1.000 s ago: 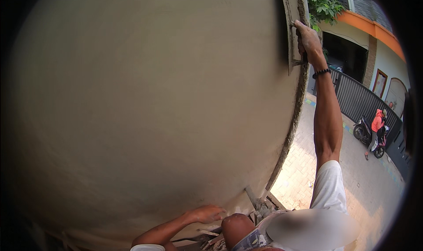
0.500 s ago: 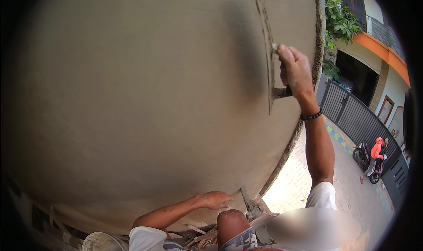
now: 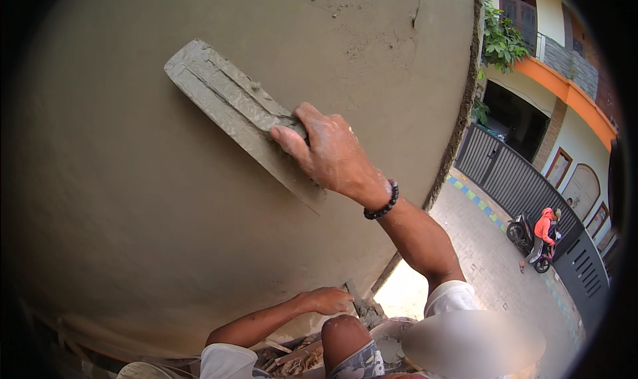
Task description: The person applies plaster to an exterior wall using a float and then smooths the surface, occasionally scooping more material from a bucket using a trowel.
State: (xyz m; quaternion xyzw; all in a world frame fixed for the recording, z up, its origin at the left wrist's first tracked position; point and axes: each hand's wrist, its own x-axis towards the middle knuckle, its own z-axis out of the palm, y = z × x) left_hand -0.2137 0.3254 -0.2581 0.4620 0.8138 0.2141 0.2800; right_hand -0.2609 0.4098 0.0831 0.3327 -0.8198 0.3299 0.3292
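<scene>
Gripping the trowel (image 3: 216,90) by its handle (image 3: 293,124) in the right hand (image 3: 335,151), with fingers wrapped around it. Holding it before the wall (image 3: 119,199), slanting up to the left; cannot tell if touching. Having the left hand (image 3: 330,300) low near the wall, just beside the knee (image 3: 343,332), with fingers loosely extended; cannot tell if spread. Far on the right, a person (image 3: 543,225) at a motorbike (image 3: 516,232).

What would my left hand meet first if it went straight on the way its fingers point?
Your left hand would probably first meet the narrow grey strip just right of its fingertips, though depth is unclear and it might miss it.
</scene>
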